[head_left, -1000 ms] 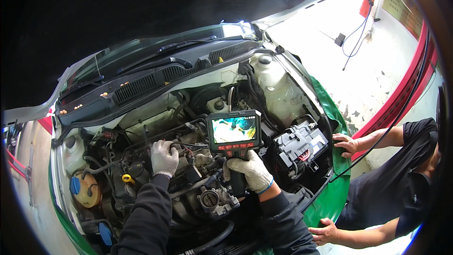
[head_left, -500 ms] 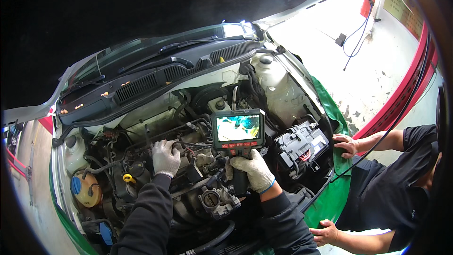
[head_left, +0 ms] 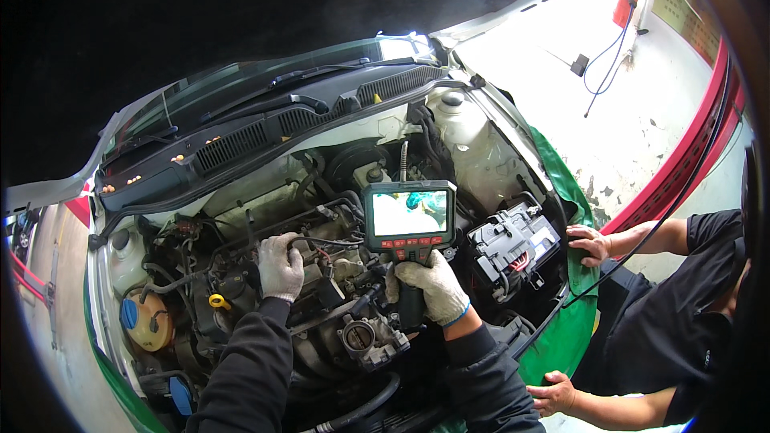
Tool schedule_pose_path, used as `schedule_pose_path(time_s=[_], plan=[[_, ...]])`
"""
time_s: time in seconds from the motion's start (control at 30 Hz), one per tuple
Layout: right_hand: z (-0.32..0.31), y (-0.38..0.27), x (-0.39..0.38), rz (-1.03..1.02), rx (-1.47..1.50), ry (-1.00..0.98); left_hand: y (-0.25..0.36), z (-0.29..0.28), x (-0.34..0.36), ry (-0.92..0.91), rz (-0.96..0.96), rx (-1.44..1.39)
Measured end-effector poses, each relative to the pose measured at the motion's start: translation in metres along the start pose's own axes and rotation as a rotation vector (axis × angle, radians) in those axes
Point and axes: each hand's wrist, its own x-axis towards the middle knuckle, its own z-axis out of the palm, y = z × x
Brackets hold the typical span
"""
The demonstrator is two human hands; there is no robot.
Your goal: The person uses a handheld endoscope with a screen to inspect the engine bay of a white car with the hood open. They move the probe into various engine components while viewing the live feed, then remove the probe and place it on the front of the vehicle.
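Note:
My right hand (head_left: 434,286), in a whitish work glove, is wrapped round the grip of a handheld inspection camera (head_left: 410,216). Its lit screen shows a bright, pale picture with a teal patch, above a row of red buttons. A ribbed metal-looking flexible lead (head_left: 404,162) rises behind the screen. Over the engine (head_left: 321,305), my gloved left hand (head_left: 281,269) has its fingers curled together. A thin black cable (head_left: 329,240) runs to its thumb side and appears pinched there; the fingertips are partly hidden.
A throttle body (head_left: 358,337) lies nearest me, a coolant tank (head_left: 147,321) at left, a grey battery-top fuse box (head_left: 515,242) at right. A green fender cover (head_left: 561,337) drapes the right side, where another person's hands (head_left: 589,245) rest. The raised bonnet (head_left: 241,8) overhangs everything.
The inspection camera has shifted slightly right and tilted a little. Its screen picture has become paler, with a smaller teal patch. My left hand has barely moved.

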Motion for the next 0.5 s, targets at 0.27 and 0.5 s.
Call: schedule_pose_path(time_s=[0.27,0.5], plan=[[0.0015,-0.0015,-0.0002,0.006,-0.002,0.003,0.0013,-0.0008,0.0001,-0.009,-0.002,0.010],[0.0020,0.0002,-0.0006,0.011,0.015,0.001,0.0012,0.0001,0.0005,0.008,0.016,0.008]])
